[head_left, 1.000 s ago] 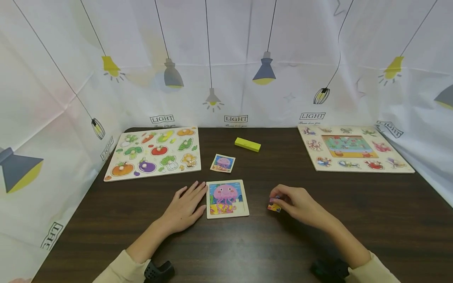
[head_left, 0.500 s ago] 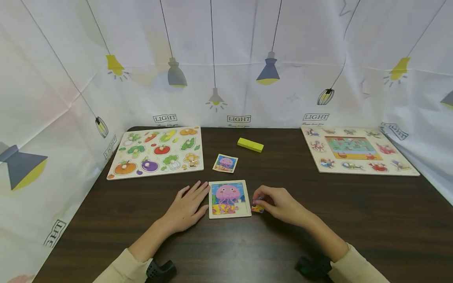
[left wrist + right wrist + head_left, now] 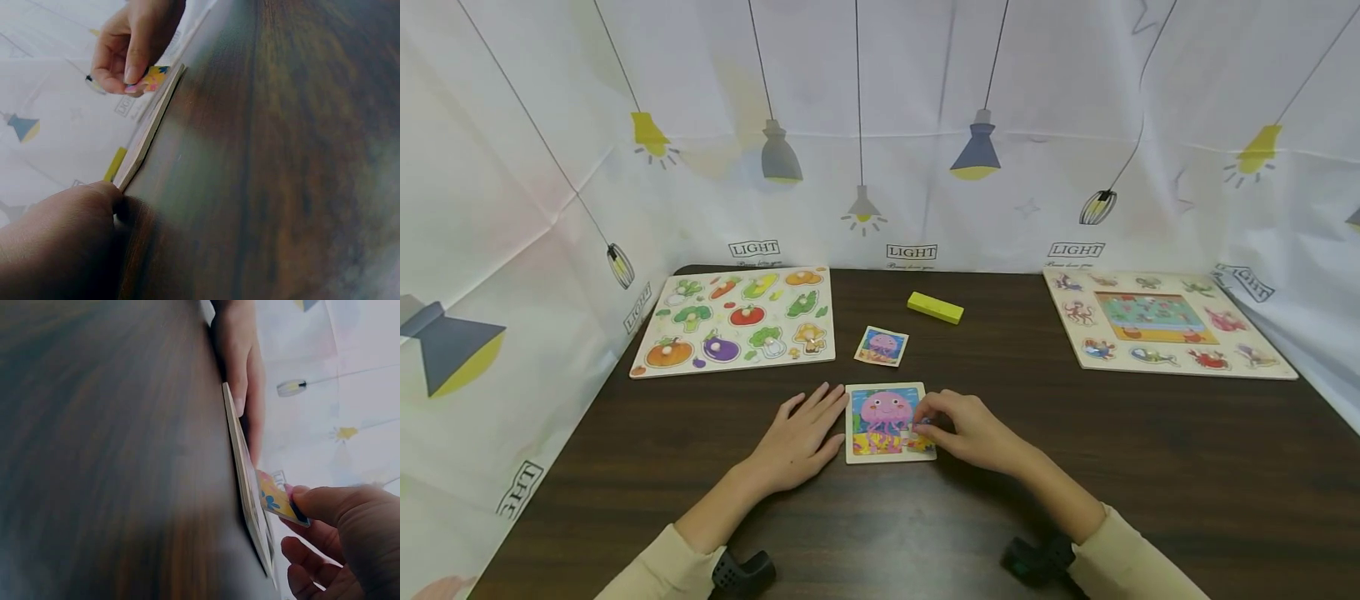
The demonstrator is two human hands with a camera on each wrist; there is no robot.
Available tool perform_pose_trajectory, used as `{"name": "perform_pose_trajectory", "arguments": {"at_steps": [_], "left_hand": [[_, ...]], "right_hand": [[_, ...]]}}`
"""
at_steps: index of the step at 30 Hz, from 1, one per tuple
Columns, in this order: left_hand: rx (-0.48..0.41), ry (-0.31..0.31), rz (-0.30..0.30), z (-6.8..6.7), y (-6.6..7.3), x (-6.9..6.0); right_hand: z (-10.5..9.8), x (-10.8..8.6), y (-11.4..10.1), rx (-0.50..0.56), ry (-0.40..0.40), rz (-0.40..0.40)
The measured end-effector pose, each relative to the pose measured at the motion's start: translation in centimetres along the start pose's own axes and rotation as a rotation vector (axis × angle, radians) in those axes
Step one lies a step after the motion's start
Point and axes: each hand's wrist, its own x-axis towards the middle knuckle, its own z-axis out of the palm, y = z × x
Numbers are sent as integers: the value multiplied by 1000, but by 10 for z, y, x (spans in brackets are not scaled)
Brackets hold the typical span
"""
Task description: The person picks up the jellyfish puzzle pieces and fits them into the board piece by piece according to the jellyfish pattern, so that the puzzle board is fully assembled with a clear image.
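Observation:
My right hand (image 3: 966, 429) pinches a yellow and pink jigsaw piece (image 3: 279, 499) between thumb and fingers. In the right wrist view the piece is tilted over the edge of a square wooden puzzle tray (image 3: 891, 459). A pink jellyfish picture (image 3: 886, 410) fills most of the tray; the hand and piece cover part of its lower right corner. My left hand (image 3: 793, 442) lies flat on the table with straight fingers, its fingertips touching the tray's left edge. The left wrist view shows the same piece (image 3: 156, 76) above the tray's far end.
Behind the tray lies a small jellyfish card (image 3: 882, 346), with a yellow block (image 3: 935, 307) farther back. A vegetable puzzle board (image 3: 737, 321) is at the back left, and a sea-animal board (image 3: 1168, 325) at the back right. A printed cloth (image 3: 910, 192) hangs behind the table.
My right hand has carried the jigsaw piece leftward from the bare table to the tray's lower right corner. The left hand has stayed at the tray's left edge.

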Motion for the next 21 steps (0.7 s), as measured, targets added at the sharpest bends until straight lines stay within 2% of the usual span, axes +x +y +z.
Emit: {"name": "perform_pose_trajectory", "arguments": {"at_steps": [9,16,21], "left_hand": [[1,-4,-1,1,0,0],[12,5,1,1,0,1],[15,-1,-4,1,0,0]], "right_hand": [[8,8,-1,-26,-52,43],[13,9,4,-89,-11,51],[17,8,8,-92,7,30]]}}
